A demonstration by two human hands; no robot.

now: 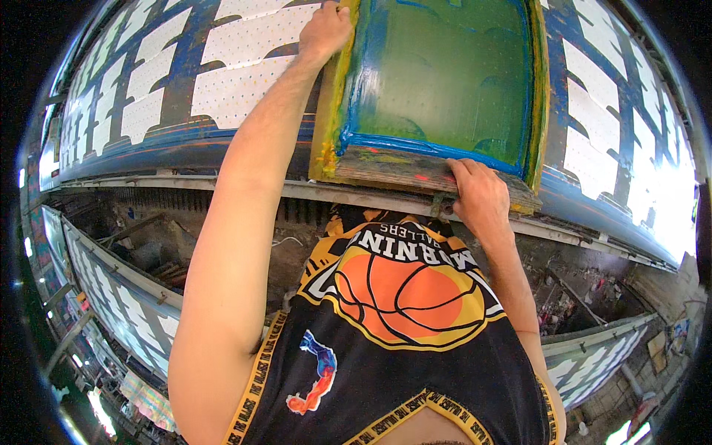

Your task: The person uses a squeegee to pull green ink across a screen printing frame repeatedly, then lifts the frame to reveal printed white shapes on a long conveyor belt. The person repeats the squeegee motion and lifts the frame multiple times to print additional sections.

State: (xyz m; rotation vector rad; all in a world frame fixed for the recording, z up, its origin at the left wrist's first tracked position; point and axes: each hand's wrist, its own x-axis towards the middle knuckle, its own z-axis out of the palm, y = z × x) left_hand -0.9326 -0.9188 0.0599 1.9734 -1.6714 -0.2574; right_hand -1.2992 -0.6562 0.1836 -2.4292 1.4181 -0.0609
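A screen printing frame [326, 141] with a green mesh [445, 81] lies over the long table in front of me. Blue edging runs along the inside of its wooden sides, which carry yellow and red paint stains. My left hand [326, 31] grips the left side of the frame near its far end, fingers closed over the wood. At the near edge, right of the middle, my right hand [480, 194] has its fingers curled over the wooden bar. Faint curved shapes show through the mesh.
White dotted cut fabric pieces [252, 37] lie in rows on the dark table, left of the frame; more white pieces [593, 111] lie right. A metal rail [245, 184] runs along the near table edge. Behind me another table [126, 274] carries white pieces, beyond a cluttered floor gap.
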